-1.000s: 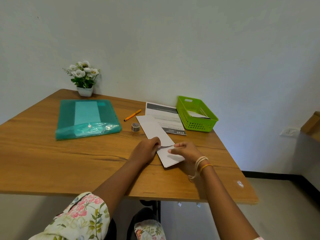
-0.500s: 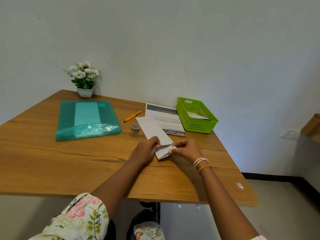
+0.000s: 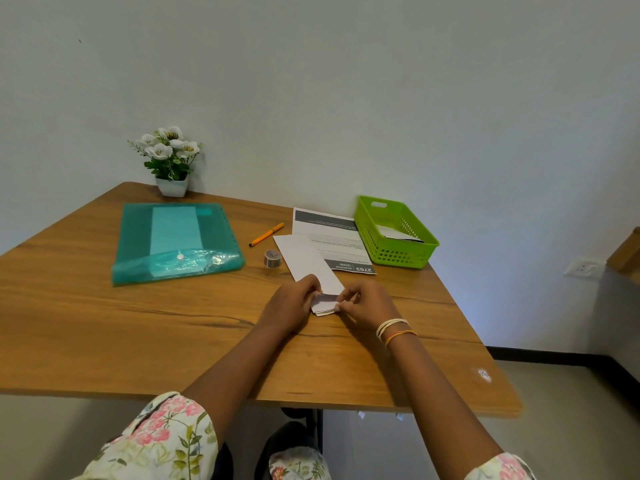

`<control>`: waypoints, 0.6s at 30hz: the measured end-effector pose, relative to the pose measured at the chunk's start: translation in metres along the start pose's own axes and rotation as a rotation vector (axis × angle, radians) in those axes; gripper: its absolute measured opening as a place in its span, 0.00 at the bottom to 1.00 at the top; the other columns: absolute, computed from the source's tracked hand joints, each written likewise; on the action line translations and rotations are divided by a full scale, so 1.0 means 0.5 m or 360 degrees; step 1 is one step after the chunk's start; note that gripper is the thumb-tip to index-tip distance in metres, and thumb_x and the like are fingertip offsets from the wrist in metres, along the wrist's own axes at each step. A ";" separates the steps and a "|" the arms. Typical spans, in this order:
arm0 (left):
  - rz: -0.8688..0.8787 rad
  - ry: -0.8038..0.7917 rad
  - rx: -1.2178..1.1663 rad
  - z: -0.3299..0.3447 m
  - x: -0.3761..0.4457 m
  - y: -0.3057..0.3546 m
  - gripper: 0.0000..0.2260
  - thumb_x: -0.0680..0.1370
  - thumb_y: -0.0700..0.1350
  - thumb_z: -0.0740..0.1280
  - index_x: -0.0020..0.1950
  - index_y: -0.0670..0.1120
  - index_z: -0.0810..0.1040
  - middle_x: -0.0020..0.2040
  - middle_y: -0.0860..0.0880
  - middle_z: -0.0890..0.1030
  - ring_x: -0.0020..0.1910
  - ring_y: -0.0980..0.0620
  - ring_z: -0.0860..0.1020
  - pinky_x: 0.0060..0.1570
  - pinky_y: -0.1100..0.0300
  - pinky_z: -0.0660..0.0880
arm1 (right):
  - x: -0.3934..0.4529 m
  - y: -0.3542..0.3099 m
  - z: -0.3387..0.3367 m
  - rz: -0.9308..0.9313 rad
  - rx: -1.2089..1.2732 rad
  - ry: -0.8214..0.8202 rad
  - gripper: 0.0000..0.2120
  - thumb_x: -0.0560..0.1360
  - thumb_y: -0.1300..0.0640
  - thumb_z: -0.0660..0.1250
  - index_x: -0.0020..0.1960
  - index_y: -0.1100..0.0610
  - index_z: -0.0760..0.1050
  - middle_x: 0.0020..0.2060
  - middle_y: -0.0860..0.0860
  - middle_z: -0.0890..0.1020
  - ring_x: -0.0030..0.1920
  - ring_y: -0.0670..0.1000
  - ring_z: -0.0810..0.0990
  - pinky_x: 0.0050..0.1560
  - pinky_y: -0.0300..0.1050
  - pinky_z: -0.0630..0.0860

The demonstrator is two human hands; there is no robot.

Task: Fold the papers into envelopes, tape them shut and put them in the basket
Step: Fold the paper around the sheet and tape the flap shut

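A long white folded paper strip (image 3: 304,259) lies on the wooden table (image 3: 104,341), slanting toward me. Its near end is turned up and back over itself into a small flap (image 3: 325,304). My left hand (image 3: 294,304) pinches the flap's left side and my right hand (image 3: 367,304) pinches its right side. A small roll of tape (image 3: 272,258) stands just left of the strip. The green basket (image 3: 394,256) sits at the back right with a folded white paper (image 3: 398,233) inside it.
A printed sheet (image 3: 329,230) lies under the strip's far end, next to the basket. An orange pen (image 3: 266,234) lies behind the tape. A teal plastic folder (image 3: 176,240) covers the back left, with a white flower pot (image 3: 172,185) by the wall.
The strip's near end, flat on the table a second ago, has been lifted and folded back toward the far end. Both hands moved slightly away from me with it.
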State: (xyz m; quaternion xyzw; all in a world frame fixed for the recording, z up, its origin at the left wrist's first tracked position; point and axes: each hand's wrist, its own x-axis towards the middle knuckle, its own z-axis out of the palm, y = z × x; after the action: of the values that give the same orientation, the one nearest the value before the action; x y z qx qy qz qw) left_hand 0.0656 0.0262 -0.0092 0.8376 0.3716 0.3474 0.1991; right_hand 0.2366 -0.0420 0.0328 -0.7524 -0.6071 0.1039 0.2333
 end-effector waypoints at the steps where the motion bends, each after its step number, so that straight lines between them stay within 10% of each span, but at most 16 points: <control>1: 0.0000 0.0002 0.0000 0.000 0.000 0.001 0.04 0.79 0.43 0.64 0.52 0.50 0.76 0.49 0.48 0.81 0.45 0.51 0.77 0.41 0.53 0.77 | -0.004 0.003 0.002 -0.0028 -0.0047 -0.0010 0.04 0.66 0.50 0.76 0.39 0.49 0.83 0.40 0.45 0.83 0.40 0.46 0.77 0.41 0.43 0.75; 10: 0.0044 -0.0050 -0.0050 -0.004 -0.002 0.003 0.05 0.78 0.42 0.65 0.50 0.52 0.76 0.47 0.51 0.82 0.45 0.54 0.77 0.41 0.56 0.77 | -0.018 0.000 0.029 -0.0170 -0.0350 0.0395 0.11 0.68 0.50 0.72 0.44 0.50 0.71 0.43 0.47 0.75 0.42 0.50 0.74 0.36 0.40 0.65; 18: 0.0039 -0.0073 -0.0076 -0.006 -0.004 0.005 0.04 0.78 0.43 0.65 0.50 0.52 0.76 0.47 0.50 0.82 0.44 0.55 0.77 0.41 0.60 0.76 | 0.002 0.028 0.053 -0.0060 0.0085 0.0322 0.10 0.69 0.59 0.70 0.50 0.53 0.77 0.48 0.51 0.79 0.47 0.50 0.77 0.44 0.43 0.75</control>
State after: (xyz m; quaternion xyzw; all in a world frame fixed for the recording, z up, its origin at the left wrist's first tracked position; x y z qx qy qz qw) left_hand 0.0637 0.0235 -0.0062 0.8449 0.3482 0.3392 0.2233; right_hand 0.2373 -0.0371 0.0031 -0.7410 -0.5915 0.0392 0.3154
